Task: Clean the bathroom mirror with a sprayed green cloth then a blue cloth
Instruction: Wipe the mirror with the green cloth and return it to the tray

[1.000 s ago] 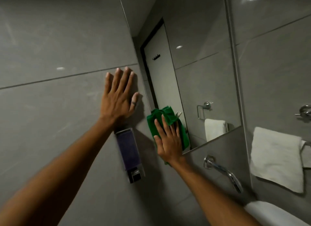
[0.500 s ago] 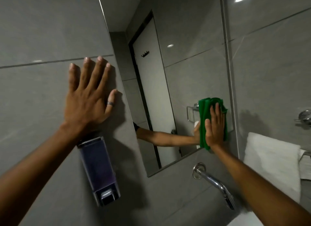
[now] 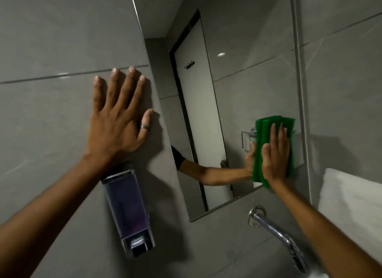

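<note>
Your right hand point(image 3: 276, 153) presses the folded green cloth point(image 3: 273, 147) flat against the mirror point(image 3: 237, 104), lower right of the glass, right of frame centre. Fingers are extended, palm down on the cloth, pinning it rather than gripping it. The cloth's lower edge sits just above the mirror's bottom rim, close to its right edge.

Your left hand point(image 3: 117, 120), centre left of frame, is spread open on the wall tile point(image 3: 51, 122) w/ nothing in it, bracing you just beside the mirror's left edge and directly above the soap dispenser point(image 3: 129, 211). A ring shows on the thumb.

Progress, as a judgement: you're in the green-cloth pass, working the bottom right corner. No streaks or wet film can be made out on the glass, so how much is wiped can't be told. The blue-cloth pass looks not yet begun; no blue cloth or spray bottle in frame.

Also in shot: tap point(image 3: 277, 234) at lower right below the mirror, white towel point(image 3: 351, 195) at far right.
</note>
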`<state>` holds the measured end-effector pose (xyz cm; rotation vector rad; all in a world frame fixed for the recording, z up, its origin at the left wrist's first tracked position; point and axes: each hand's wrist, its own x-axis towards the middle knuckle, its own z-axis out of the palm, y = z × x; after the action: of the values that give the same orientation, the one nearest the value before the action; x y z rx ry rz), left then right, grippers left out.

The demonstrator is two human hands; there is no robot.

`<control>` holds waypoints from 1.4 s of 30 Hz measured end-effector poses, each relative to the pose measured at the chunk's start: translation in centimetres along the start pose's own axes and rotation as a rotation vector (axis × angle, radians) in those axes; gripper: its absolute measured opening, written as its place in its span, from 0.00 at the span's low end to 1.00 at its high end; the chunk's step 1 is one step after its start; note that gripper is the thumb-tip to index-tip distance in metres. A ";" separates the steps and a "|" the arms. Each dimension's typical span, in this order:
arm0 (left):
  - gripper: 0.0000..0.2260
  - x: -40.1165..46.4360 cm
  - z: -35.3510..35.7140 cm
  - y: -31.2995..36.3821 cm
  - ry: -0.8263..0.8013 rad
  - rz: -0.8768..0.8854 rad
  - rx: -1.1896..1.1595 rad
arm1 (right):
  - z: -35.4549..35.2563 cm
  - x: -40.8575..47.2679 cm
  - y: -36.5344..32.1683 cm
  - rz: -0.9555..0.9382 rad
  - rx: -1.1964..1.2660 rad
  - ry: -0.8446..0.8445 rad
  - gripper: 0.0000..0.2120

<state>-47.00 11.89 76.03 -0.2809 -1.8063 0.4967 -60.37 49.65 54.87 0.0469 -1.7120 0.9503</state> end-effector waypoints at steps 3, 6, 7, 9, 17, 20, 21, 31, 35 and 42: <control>0.35 0.0 -0.4 0.1 -0.010 -0.004 -0.004 | 2.4 -5.0 -7.3 -0.157 -0.061 -0.058 0.30; 0.35 0.0 -0.9 0.0 -0.048 -0.004 -0.012 | 4.7 -8.9 -14.6 -0.265 -0.106 -0.133 0.30; 0.35 0.1 -1.0 0.0 -0.060 -0.006 -0.014 | 5.1 -9.4 -16.7 -0.277 -0.107 -0.154 0.30; 0.34 0.1 -1.4 0.1 -0.090 -0.010 -0.015 | 5.4 -9.2 -20.2 -0.290 -0.097 -0.175 0.29; 0.31 3.2 -3.3 -2.6 -0.149 0.014 -0.030 | 4.4 1.1 -25.9 -0.467 -0.056 -0.160 0.28; 0.31 5.6 -3.9 -3.9 -0.141 0.010 -0.016 | 3.4 5.3 -24.1 -0.449 -0.052 -0.123 0.28; 0.31 6.3 -4.0 -4.1 -0.129 0.005 -0.016 | 3.1 6.7 -23.3 -0.434 -0.052 -0.111 0.28; 0.31 6.9 -3.7 -4.1 -0.070 -0.014 0.019 | -0.7 17.3 -10.6 -0.167 -0.031 -0.046 0.28; 0.31 6.8 -3.9 -3.7 -0.069 -0.026 0.017 | -2.7 20.5 -5.2 0.043 -0.004 0.020 0.29; 0.34 6.9 -3.7 -3.7 -0.063 -0.060 0.011 | 0.3 14.9 -10.7 -0.126 -0.063 0.008 0.28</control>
<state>-45.20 12.34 84.54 -0.2053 -1.8667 0.4777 -61.09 48.53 73.21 0.1084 -1.7096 0.8020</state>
